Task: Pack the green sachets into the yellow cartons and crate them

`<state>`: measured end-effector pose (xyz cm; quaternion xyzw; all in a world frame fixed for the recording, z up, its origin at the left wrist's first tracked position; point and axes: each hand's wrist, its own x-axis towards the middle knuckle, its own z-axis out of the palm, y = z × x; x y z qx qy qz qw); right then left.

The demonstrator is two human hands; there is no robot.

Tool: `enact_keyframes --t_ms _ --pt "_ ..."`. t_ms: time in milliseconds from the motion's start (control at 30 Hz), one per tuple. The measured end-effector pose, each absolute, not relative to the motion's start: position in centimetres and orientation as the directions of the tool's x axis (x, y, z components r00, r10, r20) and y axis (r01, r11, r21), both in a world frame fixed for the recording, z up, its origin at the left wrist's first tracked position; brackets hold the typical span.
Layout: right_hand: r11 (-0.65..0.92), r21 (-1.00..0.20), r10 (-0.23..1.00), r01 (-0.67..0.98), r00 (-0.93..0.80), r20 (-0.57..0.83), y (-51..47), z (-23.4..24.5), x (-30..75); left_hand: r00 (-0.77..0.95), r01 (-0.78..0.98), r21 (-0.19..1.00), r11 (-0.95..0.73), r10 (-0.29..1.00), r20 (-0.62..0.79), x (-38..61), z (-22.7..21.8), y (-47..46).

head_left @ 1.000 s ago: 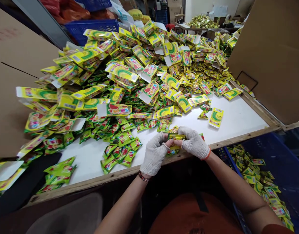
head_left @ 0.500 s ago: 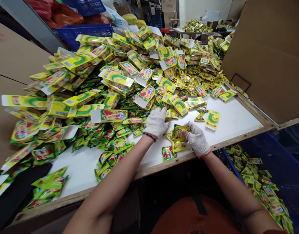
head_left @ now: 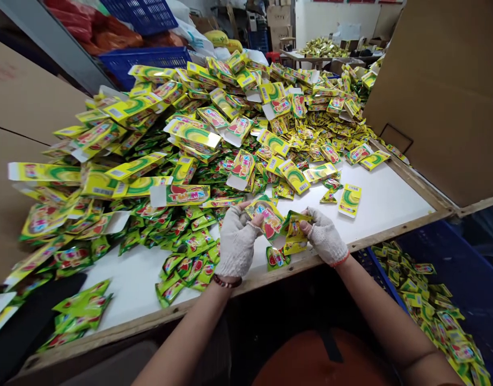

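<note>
In a white fingerless glove, my left hand (head_left: 237,241) grips a small printed carton (head_left: 267,217) marked with watermelon slices, its open end tilted toward the right. My right hand (head_left: 324,233), gloved the same way, pinches a yellow-green candy packet (head_left: 295,226) close beside that end; whether more than one is held I cannot tell. Below the packet a yellow sachet (head_left: 293,247) lies on the white tabletop, and a green sachet (head_left: 277,257) rests near the front edge. A single flat carton (head_left: 350,200) lies to the right of my right hand.
A large heap of cartons (head_left: 193,134) and green sachets (head_left: 196,241) spreads across the white table (head_left: 395,187). A wooden rim (head_left: 391,231) edges it. Under the right side stands a blue crate (head_left: 463,273) of filled packs. Cardboard (head_left: 439,107) stands at right.
My left hand has drawn back from the heap toward me and now holds a carton beside the packet. My right hand has stayed in nearly the same spot with its packet.
</note>
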<state>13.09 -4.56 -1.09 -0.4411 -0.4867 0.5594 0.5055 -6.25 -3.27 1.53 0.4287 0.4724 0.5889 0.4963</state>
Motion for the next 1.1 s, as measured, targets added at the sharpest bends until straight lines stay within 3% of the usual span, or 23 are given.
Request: enact_keyframes --t_ms 100,167,233,300,333,400,467,533,600,767,833,933,1100 --pt "0.003 -1.000 0.988 -0.003 -0.152 0.003 -5.3 -0.5 12.6 -0.255 -0.279 0.959 -0.043 0.967 -0.030 -6.1 0.8 -4.0" --pt "0.012 -0.999 0.989 0.047 -0.150 0.004 -5.6 -0.4 12.2 -0.282 -0.255 0.966 -0.045 0.959 -0.029 -6.3 0.4 -4.4" --pt "0.014 -0.999 0.992 0.050 -0.123 0.008 -5.7 -0.4 12.1 -0.249 -0.132 0.990 -0.048 0.968 0.014 -6.7 0.0 -5.0" --pt "0.018 -0.999 0.993 0.039 -0.118 0.014 -5.6 -0.4 12.2 -0.214 0.135 0.981 -0.140 0.962 0.166 -7.5 -0.2 -5.8" --pt "0.021 -0.999 0.990 0.041 -0.137 0.015 -5.6 -0.3 12.4 -0.170 0.309 0.925 -0.222 0.944 0.284 -7.9 -0.3 -6.2" --pt "0.028 -0.998 0.975 0.062 -0.224 0.013 -5.5 -0.1 12.7 0.025 0.625 0.676 -0.391 0.875 0.483 -8.8 -0.1 -6.9" --pt "0.046 -0.997 0.944 0.065 -0.329 0.022 -5.6 0.2 12.8 0.278 0.768 0.387 -0.510 0.810 0.516 -9.3 0.2 -7.3" --pt "0.064 -0.996 0.915 0.059 -0.402 0.034 -5.9 0.3 12.6 0.433 0.794 0.219 -0.568 0.780 0.452 -9.4 0.4 -7.2" --pt "0.066 -0.997 0.921 0.045 -0.388 0.044 -6.2 0.2 12.2 0.473 0.804 0.167 -0.571 0.783 0.404 -9.3 0.4 -6.9" --pt "-0.017 -1.000 0.998 -0.001 -0.061 -0.017 -6.7 0.2 11.9 0.367 0.880 0.137 -0.456 0.833 0.415 -8.3 -0.2 -6.9" --pt "0.045 -0.991 0.999 0.123 0.002 0.046 -6.7 0.5 12.2 0.365 0.883 0.111 -0.455 0.818 0.445 -8.0 -0.4 -7.2" --pt "0.205 -0.914 0.978 0.350 -0.108 0.179 -6.3 1.2 12.8 0.391 0.860 0.109 -0.498 0.781 0.487 -7.7 -0.7 -7.4" --pt "0.263 -0.822 0.963 0.505 -0.192 0.190 -5.8 1.7 12.9 0.437 0.812 0.119 -0.572 0.730 0.525 -7.5 -0.8 -7.3"
